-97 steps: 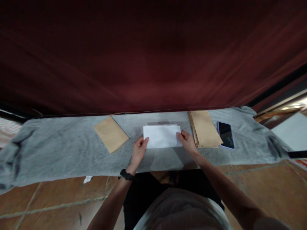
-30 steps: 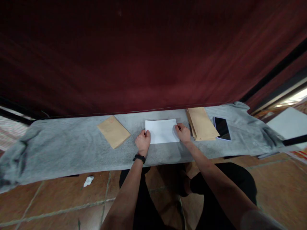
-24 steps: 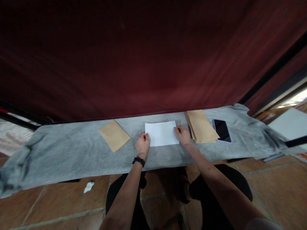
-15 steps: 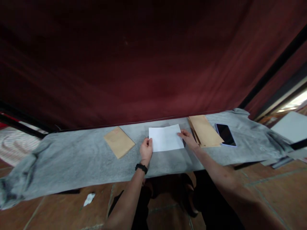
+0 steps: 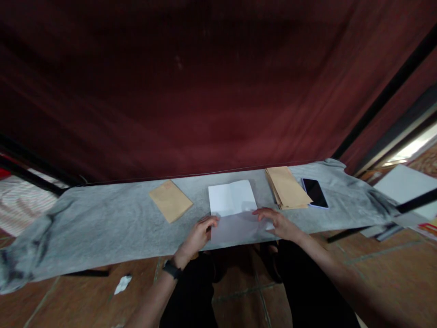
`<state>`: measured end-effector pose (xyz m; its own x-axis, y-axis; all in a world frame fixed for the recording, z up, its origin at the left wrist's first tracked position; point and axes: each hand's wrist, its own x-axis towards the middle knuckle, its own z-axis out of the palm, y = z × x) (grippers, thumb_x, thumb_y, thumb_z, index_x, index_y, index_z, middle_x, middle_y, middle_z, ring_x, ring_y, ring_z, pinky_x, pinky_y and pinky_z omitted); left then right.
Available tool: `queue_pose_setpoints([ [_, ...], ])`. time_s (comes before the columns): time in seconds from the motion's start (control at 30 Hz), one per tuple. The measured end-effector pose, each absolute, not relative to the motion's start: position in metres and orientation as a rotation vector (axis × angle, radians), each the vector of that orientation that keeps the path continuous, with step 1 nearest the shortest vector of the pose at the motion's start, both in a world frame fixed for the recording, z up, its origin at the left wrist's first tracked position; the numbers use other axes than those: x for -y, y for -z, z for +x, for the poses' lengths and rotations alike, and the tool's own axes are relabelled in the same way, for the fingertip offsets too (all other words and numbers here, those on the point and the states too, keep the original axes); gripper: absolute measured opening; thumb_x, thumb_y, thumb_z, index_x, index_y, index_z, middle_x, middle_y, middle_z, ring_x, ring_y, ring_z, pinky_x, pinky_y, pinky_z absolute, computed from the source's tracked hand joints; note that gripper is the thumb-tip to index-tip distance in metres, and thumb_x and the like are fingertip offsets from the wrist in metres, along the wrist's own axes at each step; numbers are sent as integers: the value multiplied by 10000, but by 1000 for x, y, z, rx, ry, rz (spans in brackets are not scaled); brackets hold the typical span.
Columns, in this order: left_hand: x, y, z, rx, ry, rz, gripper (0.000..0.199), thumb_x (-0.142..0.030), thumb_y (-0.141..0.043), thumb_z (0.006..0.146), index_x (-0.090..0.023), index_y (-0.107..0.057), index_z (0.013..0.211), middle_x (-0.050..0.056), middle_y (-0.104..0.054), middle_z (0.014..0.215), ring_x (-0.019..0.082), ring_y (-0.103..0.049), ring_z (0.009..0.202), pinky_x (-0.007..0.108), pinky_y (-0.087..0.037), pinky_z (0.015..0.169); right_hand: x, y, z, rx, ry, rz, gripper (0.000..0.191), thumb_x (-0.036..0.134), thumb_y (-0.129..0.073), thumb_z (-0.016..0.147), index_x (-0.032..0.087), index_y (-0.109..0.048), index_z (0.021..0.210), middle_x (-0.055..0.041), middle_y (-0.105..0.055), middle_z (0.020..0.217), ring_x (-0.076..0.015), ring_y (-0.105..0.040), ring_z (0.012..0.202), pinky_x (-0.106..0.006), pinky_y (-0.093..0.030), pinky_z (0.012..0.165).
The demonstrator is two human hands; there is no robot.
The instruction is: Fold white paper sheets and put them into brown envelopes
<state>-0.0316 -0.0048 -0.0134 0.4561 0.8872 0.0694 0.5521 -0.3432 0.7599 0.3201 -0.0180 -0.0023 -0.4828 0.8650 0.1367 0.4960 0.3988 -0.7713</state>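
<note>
A creased white sheet of paper (image 5: 232, 198) lies opened out on the grey cloth, its lower part shaded and reaching the front edge. My left hand (image 5: 201, 231) has its curled fingers around the sheet's left edge. On the right side my right hand (image 5: 276, 222) bends its fingers over the paper, with a pale bit of it showing between fingers and thumb. One brown envelope (image 5: 170, 201) rests left of the sheet. Several brown envelopes (image 5: 289, 187) are stacked to its right, beyond my right hand.
A dark-screened phone (image 5: 315, 193) is beside the stack on the cloth-covered bench (image 5: 102, 223). Behind the bench hangs a dark red curtain (image 5: 211, 114). A crumpled white scrap (image 5: 123, 284) lies on the tiled floor. Pale boards (image 5: 406, 187) stand at the far right.
The white sheet has been unfolded toward me and now covers more of the cloth. Both hands have moved down toward the bench's front edge.
</note>
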Motion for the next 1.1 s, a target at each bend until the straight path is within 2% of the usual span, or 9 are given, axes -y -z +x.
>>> queue_pose_setpoints([
  [0.13,10,12,-25,-1129,-328,2286,465,-143,-517,910,-274,-593,1350,46,-553,1501,193,-517,1368,374,-396,1165,28,23,317,2508,-629,-1158,605,114,-625,842,309,-585,1413,-60,-488,1558,-219,-440,1446,-446,-283,1234],
  [0.23,12,6,-21,-1083,-109,2415,639,-211,-586,910,-328,-440,1521,39,-397,1622,241,-352,1498,462,-288,1229,28,27,316,2634,-555,-1130,698,69,-608,812,357,-550,1445,-23,-443,1589,-193,-400,1472,-439,-215,1260],
  [0.33,15,4,-22,-1075,-36,2420,626,-182,-591,893,-374,-497,1482,11,-408,1615,244,-300,1525,480,-266,1231,26,27,317,2633,-581,-1112,617,74,-587,821,340,-623,1376,-26,-526,1529,-179,-486,1411,-417,-287,1230],
  [0.43,11,9,-25,-1152,-199,2257,403,-236,-544,927,-299,-683,1299,35,-587,1475,234,-463,1423,427,-349,1184,19,28,319,2492,-713,-1152,381,188,-535,928,305,-721,1239,-26,-682,1350,-189,-607,1275,-396,-392,1152],
  [0.47,8,12,-25,-1196,-269,2159,334,-295,-536,939,-263,-733,1207,49,-663,1377,240,-546,1339,404,-406,1137,14,30,319,2407,-780,-1210,311,262,-516,963,282,-756,1160,-30,-741,1225,-201,-663,1173,-378,-457,1078],
  [0.53,-1,18,-25,-1308,-407,1925,335,-420,-532,937,-207,-777,1019,67,-765,1132,253,-663,1118,365,-510,983,4,34,319,2200,-896,-1405,348,423,-498,982,232,-787,951,-33,-779,917,-222,-713,907,-333,-547,840],
  [0.63,-14,29,-21,-1452,-616,1610,416,-532,-535,902,-177,-744,841,50,-758,846,231,-675,834,308,-529,737,-16,41,315,1947,-938,-1626,437,518,-484,963,203,-745,811,-10,-702,689,-207,-658,682,-284,-490,612],
  [0.83,-33,33,-4,-1770,-763,1650,402,-481,-511,946,-188,-650,708,15,-673,665,165,-610,641,244,-395,585,-55,41,293,1966,-661,-1908,338,434,-506,977,190,-713,868,-32,-712,727,-198,-682,714,-253,-444,628],
  [1.1,-50,19,20,-2286,-267,1910,360,-408,-444,1029,-171,-712,1071,150,-769,895,270,-735,812,299,-441,648,-75,41,263,2061,-145,-2231,376,459,-485,1013,158,-702,1080,-177,-761,892,-297,-746,845,-335,-515,724],
])
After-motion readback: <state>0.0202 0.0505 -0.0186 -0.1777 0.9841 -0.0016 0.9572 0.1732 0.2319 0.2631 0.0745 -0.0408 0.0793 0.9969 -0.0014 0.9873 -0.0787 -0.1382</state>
